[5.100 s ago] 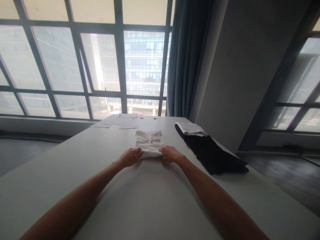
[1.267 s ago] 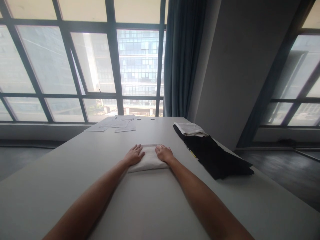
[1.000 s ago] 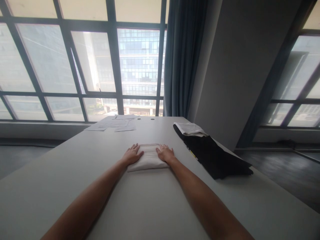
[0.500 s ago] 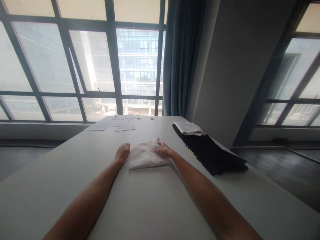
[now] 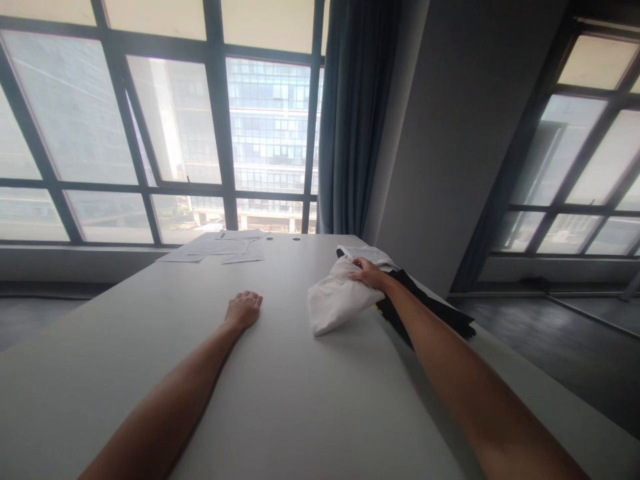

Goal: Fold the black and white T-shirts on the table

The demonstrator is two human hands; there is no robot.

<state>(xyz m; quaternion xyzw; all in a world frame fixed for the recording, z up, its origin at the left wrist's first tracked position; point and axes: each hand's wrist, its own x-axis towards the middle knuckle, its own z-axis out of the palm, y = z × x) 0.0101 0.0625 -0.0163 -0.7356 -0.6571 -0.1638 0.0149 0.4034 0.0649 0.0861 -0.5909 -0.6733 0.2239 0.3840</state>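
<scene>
My right hand (image 5: 369, 272) grips one end of a folded white garment (image 5: 337, 293), which hangs tilted over the table with its near-left corner pointing down. Under and behind it lies a black folded cloth item (image 5: 440, 310), partly hidden by my forearm. On the far end of the black item rests another folded white garment (image 5: 370, 253), partly covered by the one I hold. My left hand (image 5: 244, 309) rests on the white table (image 5: 280, 387) with its fingers loosely extended and nothing in them, apart from the garments.
Several sheets of paper (image 5: 220, 247) lie at the table's far left. Two dark round holes sit near the far edge. Beyond stand large windows (image 5: 270, 133), a blue curtain (image 5: 350, 120) and a grey pillar (image 5: 460, 133).
My right hand has lifted the folded white garment from the middle of the table and carried it right, over to the black item. My left hand has stayed behind on the table.
</scene>
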